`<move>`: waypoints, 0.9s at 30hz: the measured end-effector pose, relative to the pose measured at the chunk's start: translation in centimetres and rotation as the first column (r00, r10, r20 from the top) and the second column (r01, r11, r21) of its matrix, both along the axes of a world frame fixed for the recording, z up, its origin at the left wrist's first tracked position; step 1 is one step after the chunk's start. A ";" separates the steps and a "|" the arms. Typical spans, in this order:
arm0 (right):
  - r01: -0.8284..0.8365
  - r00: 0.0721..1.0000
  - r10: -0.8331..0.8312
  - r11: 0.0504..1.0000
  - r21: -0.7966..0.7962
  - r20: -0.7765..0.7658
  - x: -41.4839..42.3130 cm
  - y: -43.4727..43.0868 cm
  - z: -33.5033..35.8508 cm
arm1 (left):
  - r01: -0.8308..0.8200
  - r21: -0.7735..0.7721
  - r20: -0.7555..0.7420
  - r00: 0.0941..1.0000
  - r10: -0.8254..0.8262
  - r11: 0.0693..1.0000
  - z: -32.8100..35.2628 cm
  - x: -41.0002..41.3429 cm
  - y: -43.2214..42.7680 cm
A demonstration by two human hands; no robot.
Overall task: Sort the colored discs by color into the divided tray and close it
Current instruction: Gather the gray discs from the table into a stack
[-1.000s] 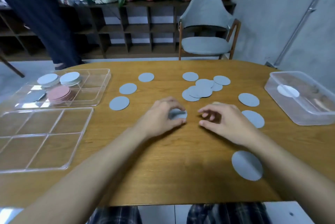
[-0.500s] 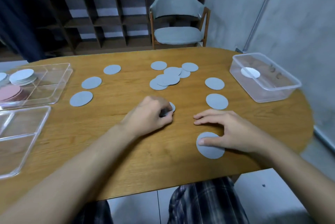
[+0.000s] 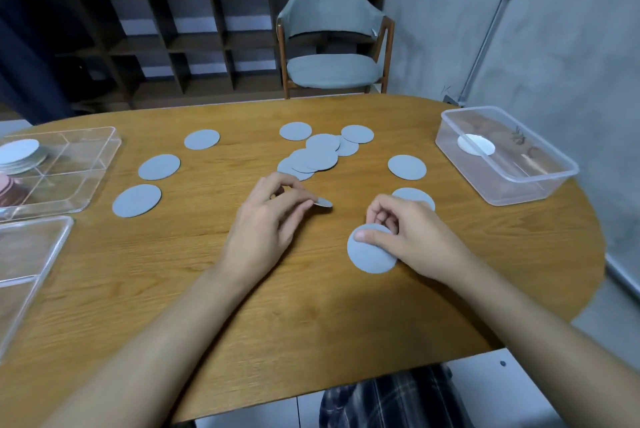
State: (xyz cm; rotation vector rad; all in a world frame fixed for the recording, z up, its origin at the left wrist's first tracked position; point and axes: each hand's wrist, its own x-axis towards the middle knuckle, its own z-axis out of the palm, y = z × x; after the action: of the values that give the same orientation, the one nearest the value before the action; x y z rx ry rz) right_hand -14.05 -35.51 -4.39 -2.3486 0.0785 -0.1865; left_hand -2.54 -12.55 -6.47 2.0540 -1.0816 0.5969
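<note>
Head view: since half a second ago the right hand point(image 3: 405, 237) has curled from flat, pinching the round grey disc point(image 3: 372, 256) near the tabletop's point(image 3: 173, 272) front edge. The left hand point(image 3: 266, 216) still pinches a second disc point(image 3: 324, 202).

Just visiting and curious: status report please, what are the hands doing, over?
Left hand pinches edge-on grey disc. Right hand grips flat grey disc, thumb on top. Divided tray open at left, loose discs between.

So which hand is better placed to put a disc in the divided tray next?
Left, probably. The left hand pinches a grey disc, and the divided tray sits on its side; the right hand, on another disc, is farther.
</note>
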 end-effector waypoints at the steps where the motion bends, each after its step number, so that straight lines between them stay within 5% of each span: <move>1: 0.046 0.999 -0.046 0.997 0.069 -0.004 0.9 0.1 0.1 | 0.003 -0.020 -0.039 0.999 -0.004 1.000 0.1 0.1 0.1; 5: 0.167 0.986 -0.166 0.969 0.180 -0.023 4.4 0.8 0.4 | -0.090 -0.154 -0.298 0.954 0.040 0.984 0.7 0.2 0.9; 11: 0.195 0.981 -0.183 0.947 0.254 -0.070 7.8 2.2 0.2 | -0.220 -0.323 -0.736 0.670 -0.098 0.921 1.5 1.6 2.1; 20: 0.023 1.000 -0.013 0.882 0.470 -0.025 9.8 4.7 -0.3 | -0.227 -0.104 -0.693 0.715 0.093 0.968 1.2 2.3 2.3; 25: -0.007 0.998 0.041 0.827 0.562 -0.049 9.9 4.9 -0.6 | -0.243 -0.119 -0.662 0.742 0.106 0.963 1.1 2.5 2.3; 27: -0.017 0.998 0.048 0.872 0.490 -0.051 9.9 4.8 -0.7 | -0.236 -0.121 -0.665 0.741 0.097 0.964 0.8 2.7 1.9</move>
State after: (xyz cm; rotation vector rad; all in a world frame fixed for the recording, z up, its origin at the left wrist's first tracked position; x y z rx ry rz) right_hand -4.17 -30.73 -5.10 -1.8442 0.1031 -0.0656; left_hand 0.15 -10.65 -5.62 1.9546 -0.4002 0.0267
